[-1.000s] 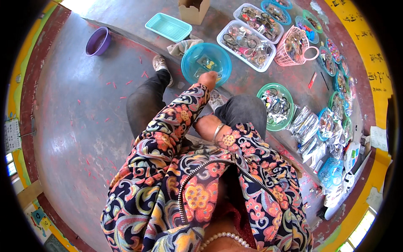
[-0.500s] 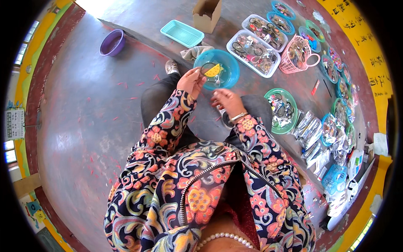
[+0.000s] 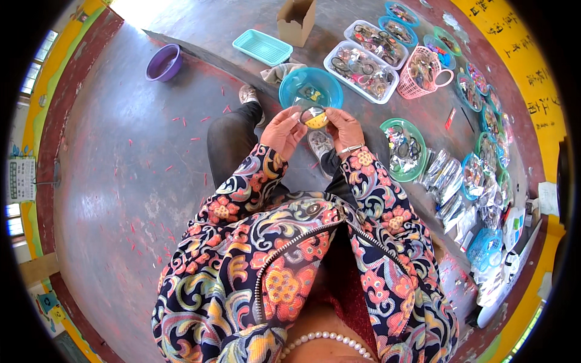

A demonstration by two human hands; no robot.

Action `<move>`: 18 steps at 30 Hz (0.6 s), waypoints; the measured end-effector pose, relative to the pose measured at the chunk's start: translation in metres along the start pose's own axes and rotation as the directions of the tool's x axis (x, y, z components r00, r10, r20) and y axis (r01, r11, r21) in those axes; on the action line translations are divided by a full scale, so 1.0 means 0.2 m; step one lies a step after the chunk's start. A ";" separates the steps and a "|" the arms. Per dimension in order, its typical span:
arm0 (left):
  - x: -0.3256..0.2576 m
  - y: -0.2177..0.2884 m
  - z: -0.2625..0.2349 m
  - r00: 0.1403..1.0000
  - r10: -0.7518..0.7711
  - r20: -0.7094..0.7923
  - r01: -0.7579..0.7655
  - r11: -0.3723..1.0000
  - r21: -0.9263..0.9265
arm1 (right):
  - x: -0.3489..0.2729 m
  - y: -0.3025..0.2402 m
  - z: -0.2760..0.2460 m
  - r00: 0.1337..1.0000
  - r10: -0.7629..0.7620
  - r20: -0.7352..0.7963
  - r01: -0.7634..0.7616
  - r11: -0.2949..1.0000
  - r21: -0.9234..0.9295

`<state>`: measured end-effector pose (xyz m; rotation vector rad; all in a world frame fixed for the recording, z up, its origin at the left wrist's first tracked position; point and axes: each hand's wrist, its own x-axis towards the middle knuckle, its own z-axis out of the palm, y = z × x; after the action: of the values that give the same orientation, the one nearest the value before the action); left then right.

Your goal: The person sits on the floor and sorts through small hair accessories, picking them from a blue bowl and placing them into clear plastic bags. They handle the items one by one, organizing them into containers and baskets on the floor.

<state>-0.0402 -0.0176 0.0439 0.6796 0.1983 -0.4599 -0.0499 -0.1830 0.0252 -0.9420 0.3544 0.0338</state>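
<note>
Your right hand [image 3: 346, 130], apart half a second ago, now meets your left hand [image 3: 283, 132] at the clear packet with a yellow piece [image 3: 315, 120], both pinching its opposite edges just this side of the blue basin [image 3: 293, 86], a turquoise basket [image 3: 261, 48] and cardboard box [image 3: 294, 29] beyond.

Beyond the packet [image 3: 316, 120] stands a basin [image 3: 293, 88].
</note>
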 end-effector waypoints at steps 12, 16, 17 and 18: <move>0.03 -0.09 -0.02 1.000 0.027 0.006 -0.028 0.998 0.059 | 0.00 0.00 -0.01 0.999 -0.051 0.004 0.051 0.998 -0.025; 0.00 -0.02 -0.01 0.841 0.420 0.341 -0.539 0.595 0.597 | -0.02 -0.04 0.00 0.999 0.042 0.000 -0.042 0.999 -0.003; 0.00 0.01 -0.01 0.727 0.446 0.522 -0.667 0.279 0.691 | -0.01 -0.04 0.00 0.992 0.120 0.034 -0.121 0.992 0.025; -0.01 0.04 -0.01 0.676 0.400 0.619 -0.702 0.095 0.705 | -0.01 -0.04 0.01 0.978 0.197 0.071 -0.201 0.978 0.051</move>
<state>-0.0383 -0.0101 0.0466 1.7615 -0.7091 0.1987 -0.0494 -0.1861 0.0322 -0.8436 0.3855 0.2360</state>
